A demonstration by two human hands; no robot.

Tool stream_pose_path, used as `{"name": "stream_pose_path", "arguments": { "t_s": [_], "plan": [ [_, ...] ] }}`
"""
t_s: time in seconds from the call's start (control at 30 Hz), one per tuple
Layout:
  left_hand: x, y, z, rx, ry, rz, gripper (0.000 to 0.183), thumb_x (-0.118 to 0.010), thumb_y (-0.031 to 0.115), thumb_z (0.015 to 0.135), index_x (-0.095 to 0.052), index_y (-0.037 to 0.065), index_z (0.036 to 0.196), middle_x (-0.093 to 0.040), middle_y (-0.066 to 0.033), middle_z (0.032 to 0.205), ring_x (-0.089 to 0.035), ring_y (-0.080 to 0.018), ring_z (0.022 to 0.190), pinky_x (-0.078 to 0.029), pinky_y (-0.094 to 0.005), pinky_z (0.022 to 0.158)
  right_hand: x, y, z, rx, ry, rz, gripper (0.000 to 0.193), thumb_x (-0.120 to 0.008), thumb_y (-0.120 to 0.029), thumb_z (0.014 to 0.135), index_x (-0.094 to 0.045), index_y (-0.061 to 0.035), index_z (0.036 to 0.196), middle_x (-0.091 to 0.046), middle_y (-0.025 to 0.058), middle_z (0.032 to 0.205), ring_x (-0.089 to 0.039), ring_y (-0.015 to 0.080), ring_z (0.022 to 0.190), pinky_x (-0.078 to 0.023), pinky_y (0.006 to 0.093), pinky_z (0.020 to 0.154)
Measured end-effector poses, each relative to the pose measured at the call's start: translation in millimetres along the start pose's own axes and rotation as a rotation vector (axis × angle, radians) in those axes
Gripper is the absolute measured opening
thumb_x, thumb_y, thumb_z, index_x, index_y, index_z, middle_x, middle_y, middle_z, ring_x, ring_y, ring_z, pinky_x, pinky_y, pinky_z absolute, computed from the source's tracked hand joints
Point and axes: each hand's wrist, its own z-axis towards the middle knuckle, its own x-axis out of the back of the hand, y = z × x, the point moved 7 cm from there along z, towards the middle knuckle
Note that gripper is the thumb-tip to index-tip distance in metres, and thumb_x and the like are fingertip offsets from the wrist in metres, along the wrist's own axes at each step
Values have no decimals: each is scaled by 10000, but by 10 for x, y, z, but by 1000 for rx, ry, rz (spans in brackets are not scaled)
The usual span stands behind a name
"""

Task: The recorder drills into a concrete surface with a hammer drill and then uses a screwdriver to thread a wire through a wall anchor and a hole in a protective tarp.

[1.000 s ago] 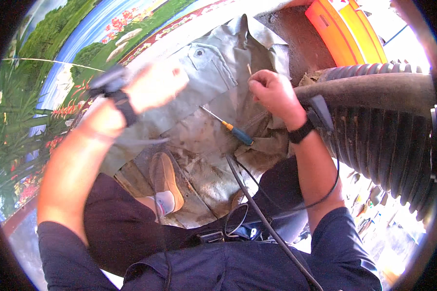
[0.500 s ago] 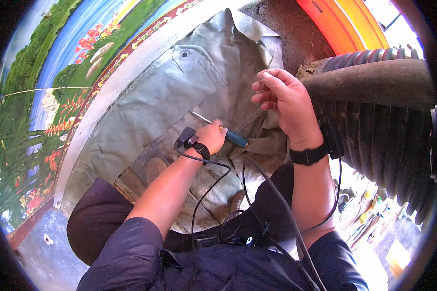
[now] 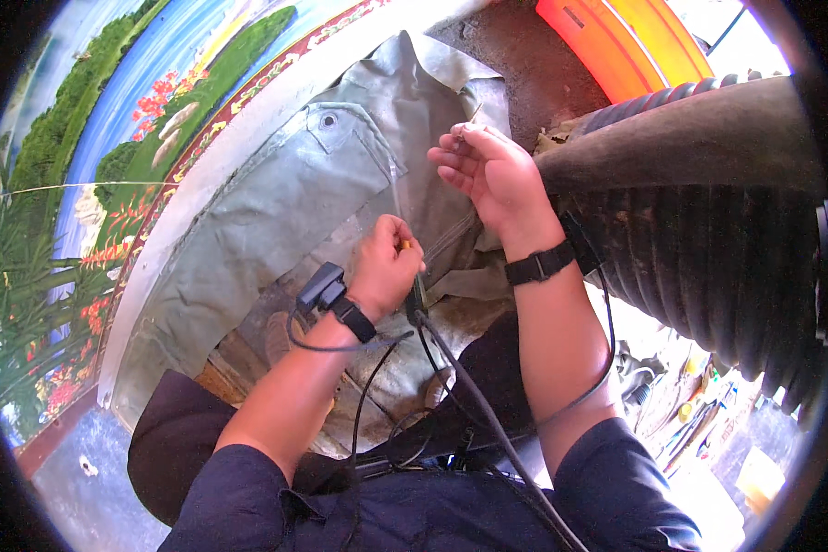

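My left hand (image 3: 385,265) is closed around a screwdriver (image 3: 417,296). Its dark handle sticks out below my fist, and its shaft, partly smeared, points up and away. Higher and to the right, my right hand (image 3: 504,184) pinches a thin screw (image 3: 477,111) between thumb and forefinger, with the other fingers loosely curled. The screw stands apart from the screwdriver. Both hands are over a crumpled grey-green sheet (image 3: 248,221), which has a round eyelet (image 3: 328,120) in a sewn patch.
A large black ribbed tube (image 3: 672,239) lies close to my right arm. Behind it are orange curved panels (image 3: 616,41). A painted mural wall (image 3: 92,193) runs along the left. Black cables (image 3: 488,405) hang across my lap. Tools and scraps (image 3: 699,405) litter the lower right.
My left hand has turned the screwdriver from lying crosswise to pointing upward. My right hand, with the screw, has come left and slightly lower in the view, which itself has shifted a little.
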Motion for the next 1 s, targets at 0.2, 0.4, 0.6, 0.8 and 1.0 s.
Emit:
{"name": "stream_pose_path", "arguments": {
  "t_s": [0.2,0.4,0.6,0.8,1.0],
  "plan": [
    [-204,638,-201,-21,-109,-299,399,-424,6,923,-327,33,1308,-580,-75,773,-539,-119,605,-461,-240,561,87,-31,96,23,40,99,140,-551,-169,959,-594,-37,974,-665,96,910,-684,257,857,-541,360,744],
    [-224,778,-148,-47,-170,-289,507,-417,121,1015,-251,84,1492,-588,-61,769,-539,-104,590,-459,-233,563,45,22,107,-49,-76,137,155,-526,-180,983,-584,-43,1024,-664,101,960,-682,267,902,-555,386,802],
    [-181,786,-115,-25,-163,-313,482,-432,170,1030,-305,90,1488,-597,-53,763,-542,-104,586,-457,-227,569,-29,104,130,-84,-115,85,164,-520,-177,985,-585,-39,1048,-669,105,964,-690,261,872,-574,376,760],
    [-143,727,-93,9,-135,-363,480,-440,167,1029,-319,99,1488,-599,-47,762,-543,-106,586,-461,-231,568,-93,178,171,-97,-146,103,170,-517,-181,984,-576,-25,1023,-645,106,918,-683,271,843,-570,393,707],
    [-111,709,-70,15,-126,-352,474,-439,161,1027,-331,123,1487,-603,-48,765,-540,-106,581,-461,-234,566,-111,201,184,-122,-166,128,171,-510,-178,988,-573,-23,1022,-645,103,918,-684,268,854,-579,388,713]
  ]
}}
